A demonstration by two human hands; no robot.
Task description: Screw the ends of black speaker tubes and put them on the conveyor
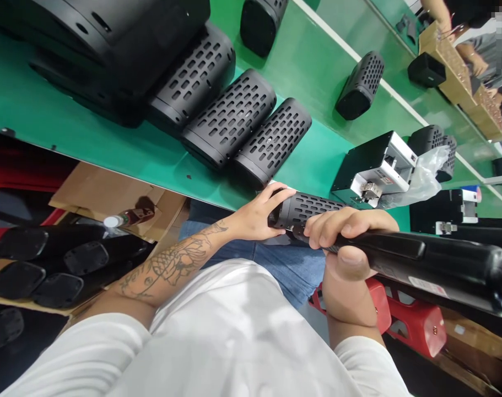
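Note:
My left hand (257,216) grips the end of a black perforated housing (317,203) at the table's near edge, thumb and fingers spread around it. In my right hand (350,231) is a black electric screwdriver (436,270), held almost level with its back end to the right. The driver's nose points left at the housing's end near my left hand; whether the tip touches is hard to make out. Just beyond, a similar perforated housing (273,143) lies on the green table (320,151), beside another perforated housing (234,116).
A black-and-silver boxy machine (374,171) stands right of the housings, with a clear plastic bag (428,179) against it. More housings sit on the conveyor. Below left are a bottle (130,216) and stacked black housings (56,289); a red stool (420,322) is below right. Another person's hands (474,59) work far right.

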